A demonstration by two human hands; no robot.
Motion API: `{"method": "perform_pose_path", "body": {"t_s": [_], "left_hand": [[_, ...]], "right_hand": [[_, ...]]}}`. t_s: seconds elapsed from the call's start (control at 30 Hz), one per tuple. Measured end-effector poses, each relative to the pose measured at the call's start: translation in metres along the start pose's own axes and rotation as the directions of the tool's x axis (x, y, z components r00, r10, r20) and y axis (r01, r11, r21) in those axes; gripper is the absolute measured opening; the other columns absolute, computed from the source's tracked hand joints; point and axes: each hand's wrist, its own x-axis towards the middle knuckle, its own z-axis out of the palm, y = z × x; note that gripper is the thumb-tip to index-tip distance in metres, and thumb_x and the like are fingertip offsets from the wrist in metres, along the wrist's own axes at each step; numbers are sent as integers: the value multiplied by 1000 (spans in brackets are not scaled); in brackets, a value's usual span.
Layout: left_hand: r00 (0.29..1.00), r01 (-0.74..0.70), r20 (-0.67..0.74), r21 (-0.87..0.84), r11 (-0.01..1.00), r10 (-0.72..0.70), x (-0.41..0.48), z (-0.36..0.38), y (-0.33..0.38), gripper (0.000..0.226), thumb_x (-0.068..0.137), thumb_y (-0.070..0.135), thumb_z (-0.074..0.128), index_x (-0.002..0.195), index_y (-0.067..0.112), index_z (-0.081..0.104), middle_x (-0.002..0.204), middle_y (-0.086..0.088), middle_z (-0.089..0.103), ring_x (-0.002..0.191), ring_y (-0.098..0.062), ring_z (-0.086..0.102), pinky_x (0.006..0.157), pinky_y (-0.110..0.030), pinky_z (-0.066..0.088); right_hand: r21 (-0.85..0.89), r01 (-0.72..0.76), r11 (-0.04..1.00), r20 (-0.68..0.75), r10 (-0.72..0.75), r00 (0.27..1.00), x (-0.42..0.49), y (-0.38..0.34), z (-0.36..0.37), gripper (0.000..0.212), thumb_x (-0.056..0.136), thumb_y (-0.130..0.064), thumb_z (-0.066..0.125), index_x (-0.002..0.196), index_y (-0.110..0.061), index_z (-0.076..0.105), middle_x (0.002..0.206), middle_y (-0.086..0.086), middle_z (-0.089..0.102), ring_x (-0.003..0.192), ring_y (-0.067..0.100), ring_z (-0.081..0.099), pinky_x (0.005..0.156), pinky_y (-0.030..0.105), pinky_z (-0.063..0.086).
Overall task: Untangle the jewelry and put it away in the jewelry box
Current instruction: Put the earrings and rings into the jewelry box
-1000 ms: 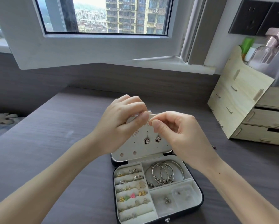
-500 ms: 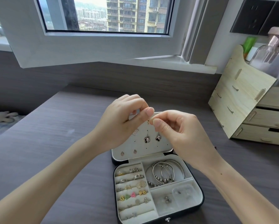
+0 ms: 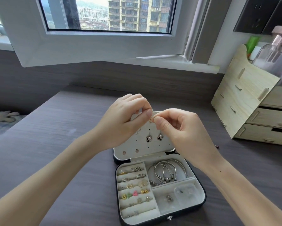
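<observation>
Head view: a small gold-coloured jewelry piece (image 3: 151, 119) is above the open jewelry box (image 3: 204, 201), in front of its upright lid. The left hand (image 3: 125, 118) and right hand (image 3: 177, 128) both pinch it between thumb and fingertips; its shape is too small to tell. Box: black shell, cream padded lining, silver bangles (image 3: 168, 172) in the rear-right compartment. It sits on a grey wood-grain desk (image 3: 55, 144).

Open jewelry box (image 3: 155, 149), gold piece (image 3: 151, 119) above

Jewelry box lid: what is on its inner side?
Two dangling earrings hang mid-panel; two small studs sit lower left. The left hand and right hand, pinching a small gold piece, hide the upper part of the lid.
</observation>
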Motion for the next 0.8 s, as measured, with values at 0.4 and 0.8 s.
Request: {"method": "perform_pose_path", "body": {"t_s": [0.4,0.8], "left_hand": [[999,42,-24,13,999,-42,1,2,-6,14,87,34,49,77,27,54,82,11,55,77,-11,47,71,-25,38],[919,290,209,214,933,-334,33,1,4,7,89,27,56,90,26,63,81,14,55,72,-4,53,61,-22,44]], "right_hand": [[-52,-38,998,-45,35,998,3,6,-7,9,88,-13,63,86,-10,71,78,1,70,70,11,64,63,16,50],[-215,-101,971,-111,79,991,-6,28,-46,13,86,-23,64,76,-18,71,69,-4,68,71,13,62,63,21,46]]}}
